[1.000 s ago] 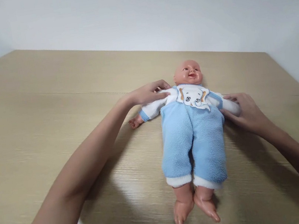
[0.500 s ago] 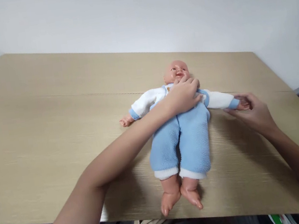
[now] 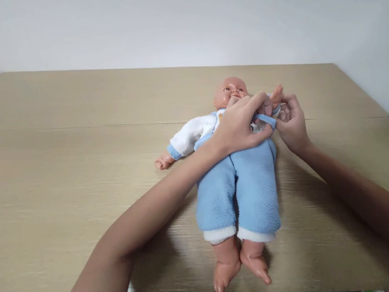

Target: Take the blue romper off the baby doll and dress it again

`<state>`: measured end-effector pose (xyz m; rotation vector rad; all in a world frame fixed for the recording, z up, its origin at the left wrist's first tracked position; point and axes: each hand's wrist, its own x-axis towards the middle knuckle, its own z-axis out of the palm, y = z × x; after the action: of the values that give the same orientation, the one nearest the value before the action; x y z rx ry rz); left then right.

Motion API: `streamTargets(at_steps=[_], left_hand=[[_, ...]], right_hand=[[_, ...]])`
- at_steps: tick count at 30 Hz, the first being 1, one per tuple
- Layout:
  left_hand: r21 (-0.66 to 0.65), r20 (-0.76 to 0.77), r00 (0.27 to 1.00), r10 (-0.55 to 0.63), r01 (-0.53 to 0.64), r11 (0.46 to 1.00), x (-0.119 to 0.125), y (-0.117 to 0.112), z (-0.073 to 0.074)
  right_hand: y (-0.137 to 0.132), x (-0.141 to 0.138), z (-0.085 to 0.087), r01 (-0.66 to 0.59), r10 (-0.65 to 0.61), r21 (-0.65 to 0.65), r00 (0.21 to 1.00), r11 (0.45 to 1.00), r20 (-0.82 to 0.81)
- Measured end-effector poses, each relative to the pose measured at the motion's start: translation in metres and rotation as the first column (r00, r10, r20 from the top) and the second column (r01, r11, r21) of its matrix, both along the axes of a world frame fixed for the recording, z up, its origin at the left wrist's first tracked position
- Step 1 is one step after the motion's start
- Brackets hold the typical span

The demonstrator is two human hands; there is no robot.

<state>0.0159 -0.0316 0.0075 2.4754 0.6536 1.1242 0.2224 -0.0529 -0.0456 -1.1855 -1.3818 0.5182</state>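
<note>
A baby doll (image 3: 240, 193) in light blue fleece trousers and a white top lies on its back on the wooden table (image 3: 56, 176), head towards the wall. My left hand (image 3: 240, 124) rests across the doll's chest with its fingers closed on the blue strap at the doll's far shoulder. My right hand (image 3: 291, 121) grips the doll's arm (image 3: 275, 97) on that side, folded up against the shoulder, so the doll's small hand sticks up above my fingers. The doll's other arm (image 3: 183, 143) lies stretched out on the table.
The table's near edge runs just below the doll's feet (image 3: 240, 268). A plain white wall rises behind the far edge. Dark floor and some pale fabric show under the near edge.
My right hand has brought the doll's outstretched arm in and bent it up to the shoulder. My left hand has slid across the chest and taken hold of the strap.
</note>
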Motion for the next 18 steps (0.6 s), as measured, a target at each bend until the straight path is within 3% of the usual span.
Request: streamTargets(at_steps=[6,12,15,18], left_hand=[[-0.11,0.055,0.993,0.103,-0.097,0.989,-0.002,-0.002,-0.001],[-0.172,0.088,0.987,0.135,-0.118,0.978,0.0,0.006,0.003],[-0.32,0.095,0.99,0.101,-0.066,0.945,0.001,0.019,0.003],[-0.441,0.01,0.995,0.099,-0.085,0.893,-0.001,0.028,0.004]], right_hand=[[-0.015,-0.001,0.002,-0.077,0.057,0.069,0.966,0.995,0.25],[-0.034,-0.002,0.009,-0.171,0.138,0.067,0.927,0.983,0.35],[-0.035,-0.007,0.007,-0.171,0.117,0.121,0.926,0.978,0.359],[-0.034,-0.011,0.002,-0.169,0.121,0.16,0.954,0.973,0.273]])
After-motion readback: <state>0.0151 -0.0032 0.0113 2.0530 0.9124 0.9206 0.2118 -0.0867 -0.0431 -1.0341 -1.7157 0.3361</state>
